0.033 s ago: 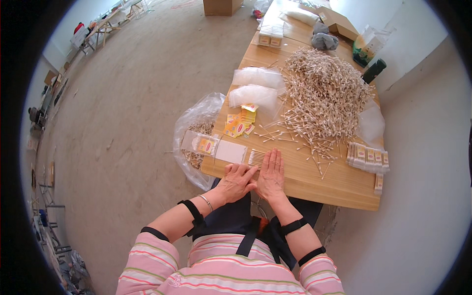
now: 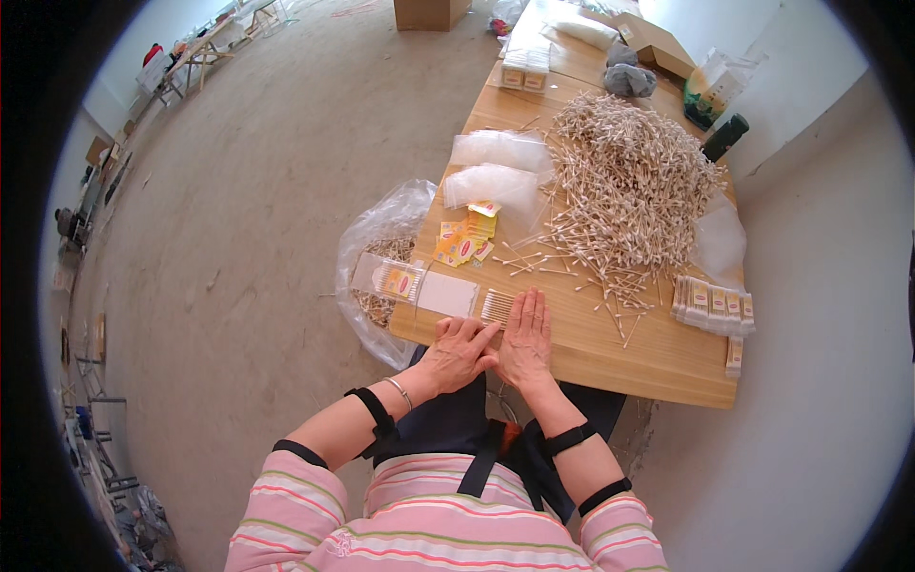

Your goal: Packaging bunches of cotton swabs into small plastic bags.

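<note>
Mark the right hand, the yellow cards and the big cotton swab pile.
Right hand [image 2: 524,347]: head view, on its back.
Yellow cards [image 2: 461,246]: head view, middle of the cluster.
Cotton swab pile [image 2: 631,176]: head view, mid-heap.

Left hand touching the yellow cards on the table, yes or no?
Apart. The head view shows it plainly: the left hand is nearer the person, the yellow cards lie farther off, and a white rectangular piece sits between them.
</note>
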A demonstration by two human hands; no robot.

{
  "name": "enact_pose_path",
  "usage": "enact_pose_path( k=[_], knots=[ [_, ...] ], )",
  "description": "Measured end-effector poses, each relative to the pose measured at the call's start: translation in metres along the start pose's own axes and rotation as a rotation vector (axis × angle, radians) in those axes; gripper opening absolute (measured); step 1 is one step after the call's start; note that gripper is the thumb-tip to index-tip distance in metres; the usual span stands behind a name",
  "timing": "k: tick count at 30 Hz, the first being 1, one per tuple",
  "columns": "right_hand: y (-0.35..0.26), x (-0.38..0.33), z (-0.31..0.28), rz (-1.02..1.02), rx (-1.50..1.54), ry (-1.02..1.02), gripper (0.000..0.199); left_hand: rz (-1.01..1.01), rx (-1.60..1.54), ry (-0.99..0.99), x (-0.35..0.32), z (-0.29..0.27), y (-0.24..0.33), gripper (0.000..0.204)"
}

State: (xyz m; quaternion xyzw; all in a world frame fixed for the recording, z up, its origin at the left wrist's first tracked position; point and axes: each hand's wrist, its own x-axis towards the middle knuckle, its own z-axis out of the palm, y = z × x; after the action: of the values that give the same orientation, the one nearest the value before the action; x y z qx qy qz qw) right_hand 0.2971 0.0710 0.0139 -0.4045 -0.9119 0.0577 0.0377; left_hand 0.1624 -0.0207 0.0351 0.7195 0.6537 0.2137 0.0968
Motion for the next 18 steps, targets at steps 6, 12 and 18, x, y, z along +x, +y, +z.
enact_pose_path(
  k=[6, 12, 18],
  knots=[
    [0.000, 0.002, -0.005, 0.006, 0.047, -0.013, 0.098, -0.081, -0.061, -0.046, 0.007, -0.006, 0.004, 0.059],
    [0.000, 0.006, -0.005, 0.002, 0.092, -0.016, 0.099, -0.054, -0.039, -0.020, 0.009, 0.000, -0.003, 0.061],
    [0.000, 0.007, -0.005, 0.008, 0.055, -0.019, 0.101, -0.096, -0.090, -0.034, 0.013, -0.005, -0.001, 0.060]
  ],
)
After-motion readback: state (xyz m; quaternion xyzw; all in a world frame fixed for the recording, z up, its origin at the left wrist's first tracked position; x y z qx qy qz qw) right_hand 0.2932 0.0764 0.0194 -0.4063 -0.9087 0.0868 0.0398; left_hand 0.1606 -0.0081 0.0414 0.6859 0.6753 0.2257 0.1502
